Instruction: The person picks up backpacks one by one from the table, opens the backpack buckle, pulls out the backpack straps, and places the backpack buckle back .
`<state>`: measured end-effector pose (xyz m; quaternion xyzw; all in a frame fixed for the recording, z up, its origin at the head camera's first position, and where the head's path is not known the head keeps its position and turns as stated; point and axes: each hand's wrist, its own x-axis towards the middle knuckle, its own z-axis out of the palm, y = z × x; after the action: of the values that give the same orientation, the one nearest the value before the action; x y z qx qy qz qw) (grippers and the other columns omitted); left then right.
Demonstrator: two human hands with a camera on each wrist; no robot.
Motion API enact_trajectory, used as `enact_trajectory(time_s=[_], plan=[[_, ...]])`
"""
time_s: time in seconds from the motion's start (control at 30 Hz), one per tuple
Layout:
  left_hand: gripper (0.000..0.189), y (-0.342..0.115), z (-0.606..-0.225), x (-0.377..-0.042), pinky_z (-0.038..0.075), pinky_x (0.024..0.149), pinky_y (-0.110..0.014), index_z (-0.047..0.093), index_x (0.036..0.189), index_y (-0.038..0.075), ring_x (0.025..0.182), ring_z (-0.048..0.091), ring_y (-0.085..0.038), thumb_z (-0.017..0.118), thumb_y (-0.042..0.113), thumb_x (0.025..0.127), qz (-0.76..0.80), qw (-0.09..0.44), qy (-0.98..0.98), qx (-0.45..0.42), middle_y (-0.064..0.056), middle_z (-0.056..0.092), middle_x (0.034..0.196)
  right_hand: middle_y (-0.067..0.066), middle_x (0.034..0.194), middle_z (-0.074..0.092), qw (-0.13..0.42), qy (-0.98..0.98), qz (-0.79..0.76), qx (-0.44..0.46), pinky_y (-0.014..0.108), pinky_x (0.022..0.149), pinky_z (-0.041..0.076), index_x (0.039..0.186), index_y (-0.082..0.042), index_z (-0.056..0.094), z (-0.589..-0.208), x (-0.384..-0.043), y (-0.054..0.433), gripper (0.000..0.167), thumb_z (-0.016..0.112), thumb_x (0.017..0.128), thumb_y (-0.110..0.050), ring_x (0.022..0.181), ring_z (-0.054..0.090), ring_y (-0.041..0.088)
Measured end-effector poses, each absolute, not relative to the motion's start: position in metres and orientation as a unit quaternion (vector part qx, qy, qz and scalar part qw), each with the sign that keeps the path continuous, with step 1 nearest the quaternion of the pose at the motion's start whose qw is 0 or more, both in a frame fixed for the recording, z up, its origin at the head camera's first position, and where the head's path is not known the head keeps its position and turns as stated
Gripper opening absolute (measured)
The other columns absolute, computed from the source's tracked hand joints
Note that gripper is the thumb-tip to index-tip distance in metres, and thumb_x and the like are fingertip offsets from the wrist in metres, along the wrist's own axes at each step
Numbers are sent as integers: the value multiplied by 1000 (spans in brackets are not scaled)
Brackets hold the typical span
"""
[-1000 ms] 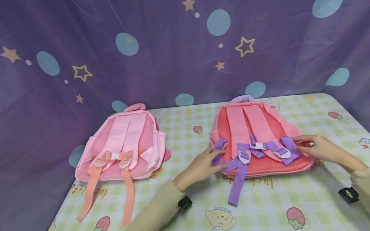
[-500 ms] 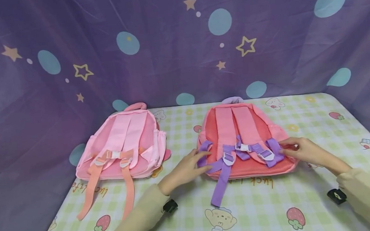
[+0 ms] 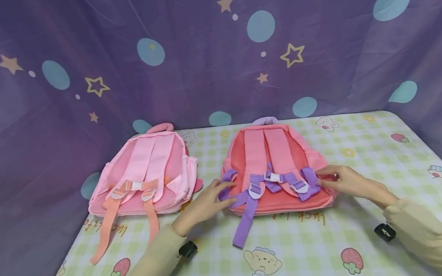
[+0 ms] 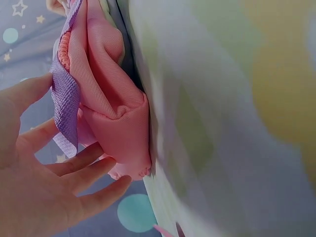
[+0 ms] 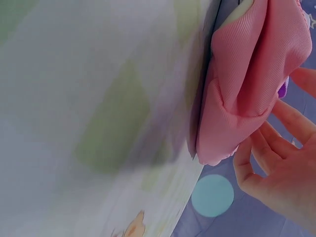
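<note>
A coral-pink backpack (image 3: 279, 202) lies back panel up, with purple webbing straps (image 3: 246, 221) and a white buckle (image 3: 273, 177) across its shoulder straps. At its left side my left hand (image 3: 206, 201) touches the bag with spread fingers. The left wrist view has those fingers (image 4: 89, 163) against the coral side and the purple strap. On the opposite side my right hand (image 3: 347, 182) rests its fingers on the bag's edge. In the right wrist view, relaxed fingers (image 5: 266, 143) touch the coral fabric. The bag's front is hidden beneath it.
A light pink backpack (image 3: 144, 203) with orange straps (image 3: 108, 231) lies to the left, also back up. Both bags are on a table with a green checked cloth (image 3: 306, 251). Behind stands a purple curtain (image 3: 201, 79) with stars and blue dots.
The coral backpack has slid left toward the light pink one, with both my hands moving along at its sides. The light pink backpack has stayed in place.
</note>
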<state>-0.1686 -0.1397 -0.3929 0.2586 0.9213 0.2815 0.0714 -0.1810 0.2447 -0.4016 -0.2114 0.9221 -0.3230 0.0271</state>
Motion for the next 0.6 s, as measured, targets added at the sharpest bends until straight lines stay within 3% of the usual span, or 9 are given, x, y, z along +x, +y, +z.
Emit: enact_trajectory(time_s=[0.27,0.6], plan=[[44,-152,-392,-169,44,78,-37,50,124,17,86,50,-19,57,35,85,290,60,924,242,-10,46,112,16,103,62,7,917,-325,-231,44,80,45,104,5,62,-405,-184,229,33,64,80,-19,97,55,32],[44,-162,-393,-170,47,71,-36,50,125,17,81,52,-19,57,34,85,293,54,926,231,-10,47,109,18,106,60,15,915,-331,-231,47,83,43,106,4,61,-404,-185,216,36,63,82,-22,101,54,34]])
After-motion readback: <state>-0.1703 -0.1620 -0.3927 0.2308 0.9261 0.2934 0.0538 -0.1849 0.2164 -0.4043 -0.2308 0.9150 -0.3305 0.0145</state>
